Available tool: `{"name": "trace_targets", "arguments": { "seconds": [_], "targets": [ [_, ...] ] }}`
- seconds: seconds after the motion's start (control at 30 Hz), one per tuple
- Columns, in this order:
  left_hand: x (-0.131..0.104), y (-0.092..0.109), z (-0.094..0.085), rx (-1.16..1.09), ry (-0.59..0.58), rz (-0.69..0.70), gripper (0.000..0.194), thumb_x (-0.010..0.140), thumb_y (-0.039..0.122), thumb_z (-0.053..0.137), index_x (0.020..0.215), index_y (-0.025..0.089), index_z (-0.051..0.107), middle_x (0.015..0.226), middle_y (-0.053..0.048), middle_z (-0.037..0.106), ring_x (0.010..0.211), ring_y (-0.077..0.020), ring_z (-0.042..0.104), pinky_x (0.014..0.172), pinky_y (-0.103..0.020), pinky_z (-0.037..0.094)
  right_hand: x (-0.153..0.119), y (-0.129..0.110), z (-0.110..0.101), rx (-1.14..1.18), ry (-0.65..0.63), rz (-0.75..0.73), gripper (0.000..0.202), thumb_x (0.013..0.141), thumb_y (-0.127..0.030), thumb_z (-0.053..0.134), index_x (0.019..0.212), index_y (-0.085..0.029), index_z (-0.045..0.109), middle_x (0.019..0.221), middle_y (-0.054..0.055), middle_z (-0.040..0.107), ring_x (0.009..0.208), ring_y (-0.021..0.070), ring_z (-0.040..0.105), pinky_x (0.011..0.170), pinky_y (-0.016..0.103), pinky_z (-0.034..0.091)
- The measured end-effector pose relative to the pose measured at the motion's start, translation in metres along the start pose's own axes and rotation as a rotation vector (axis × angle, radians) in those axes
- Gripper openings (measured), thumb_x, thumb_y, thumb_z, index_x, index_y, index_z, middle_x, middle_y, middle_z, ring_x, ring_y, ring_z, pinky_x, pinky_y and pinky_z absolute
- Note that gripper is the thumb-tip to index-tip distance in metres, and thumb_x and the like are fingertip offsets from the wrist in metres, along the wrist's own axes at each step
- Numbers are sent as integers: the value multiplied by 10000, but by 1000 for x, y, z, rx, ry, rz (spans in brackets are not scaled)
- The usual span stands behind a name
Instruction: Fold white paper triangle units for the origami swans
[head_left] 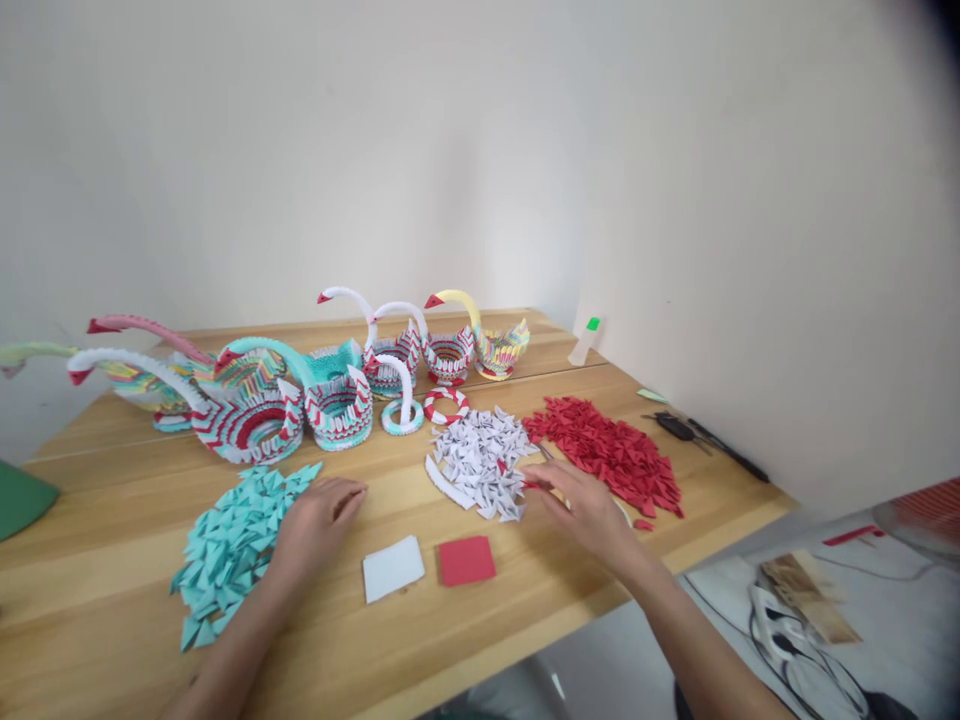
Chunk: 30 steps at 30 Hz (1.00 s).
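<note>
Swans [339,420] stood assembled; teal pieces [232,540], white pieces [484,455], red pieces [611,455] lay loose. Left hand [319,512]: curled; right hand [585,508]: narrowly pinched; contents of both unclear.

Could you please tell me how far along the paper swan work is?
Several swans look done, with bodies and curved necks. The right hand is at the white pile, its grip apparently on a red piece; the left hand is by the teal pile. Seemingly unfinished: the red-and-white ring has no neck, and these piles and the red pile are loose.
</note>
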<state>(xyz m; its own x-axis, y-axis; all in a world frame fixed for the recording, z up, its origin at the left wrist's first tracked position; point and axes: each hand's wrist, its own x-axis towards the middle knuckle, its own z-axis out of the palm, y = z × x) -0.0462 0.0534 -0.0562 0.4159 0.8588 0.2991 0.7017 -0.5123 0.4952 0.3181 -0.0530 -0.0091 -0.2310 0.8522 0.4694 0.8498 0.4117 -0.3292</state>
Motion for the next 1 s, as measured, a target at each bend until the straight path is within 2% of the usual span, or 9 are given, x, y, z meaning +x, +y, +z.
{"name": "trace_targets", "arguments": {
  "seconds": [0.13, 0.23, 0.37, 0.43, 0.5, 0.57, 0.73, 0.83, 1.0],
  "targets": [
    [0, 1, -1, -11, -16, -17, 298, 861, 385, 445, 886, 199, 676, 954, -66, 698, 903, -219, 618, 813, -330, 476, 4, -16, -2, 44, -10, 51, 263, 892, -180, 449, 1120, -226, 571, 1037, 68, 655, 961, 195, 609, 831, 335, 490],
    [1, 0, -1, -15, -11, -23, 296, 854, 388, 451, 883, 202, 680, 953, -66, 700, 905, -225, 617, 818, -339, 476, 2, -13, -3, 70, -11, 86, 232, 897, -210, 448, 1077, -227, 593, 1012, 61, 661, 939, 196, 613, 820, 329, 491],
    [1, -1, -1, -27, -24, -28, 301, 855, 390, 451, 885, 200, 682, 953, -66, 698, 909, -226, 616, 818, -336, 475, -10, 26, -14, -48, 132, 192, 213, 897, -229, 431, 956, -211, 635, 970, 68, 655, 916, 203, 606, 800, 326, 489],
    [2, -2, 0, -31, -28, -31, 299, 855, 387, 454, 890, 198, 682, 959, -65, 697, 915, -225, 615, 821, -333, 473, -15, 49, -21, -193, 200, 280, 220, 886, -246, 439, 970, -199, 636, 976, 87, 643, 932, 230, 590, 821, 367, 475],
    [2, -2, 0, -30, -27, -34, 298, 852, 385, 457, 893, 194, 682, 961, -65, 696, 918, -226, 615, 822, -331, 472, -15, 60, -24, -312, 230, 286, 235, 876, -248, 450, 1001, -185, 639, 1032, 108, 623, 991, 259, 556, 885, 418, 434],
    [3, -1, 0, -20, -29, -32, 299, 854, 386, 456, 892, 193, 682, 961, -67, 697, 918, -228, 615, 823, -332, 470, -7, 55, -18, -311, 183, 240, 236, 889, -241, 451, 1021, -184, 638, 1062, 108, 610, 1002, 247, 541, 889, 395, 425],
    [1, 1, -3, 6, -22, -4, 305, 869, 384, 442, 888, 190, 678, 959, -71, 698, 922, -228, 613, 833, -338, 460, 28, 13, 12, -208, -103, 101, 191, 902, -197, 469, 960, -206, 651, 913, 68, 635, 879, 198, 559, 788, 303, 425],
    [0, 2, -6, 14, -14, 7, 299, 873, 371, 440, 884, 188, 676, 954, -72, 700, 910, -227, 619, 838, -345, 455, 42, 1, 23, -228, -169, 121, 146, 893, -218, 502, 926, -204, 644, 877, 58, 640, 845, 192, 566, 761, 284, 405],
    [1, 1, -7, 25, -11, 33, 281, 879, 340, 439, 873, 183, 672, 935, -73, 698, 893, -222, 616, 824, -340, 451, 54, -2, 29, -274, -269, 205, 115, 868, -221, 514, 843, -196, 624, 768, 34, 656, 715, 173, 592, 646, 251, 374]
  ]
}}
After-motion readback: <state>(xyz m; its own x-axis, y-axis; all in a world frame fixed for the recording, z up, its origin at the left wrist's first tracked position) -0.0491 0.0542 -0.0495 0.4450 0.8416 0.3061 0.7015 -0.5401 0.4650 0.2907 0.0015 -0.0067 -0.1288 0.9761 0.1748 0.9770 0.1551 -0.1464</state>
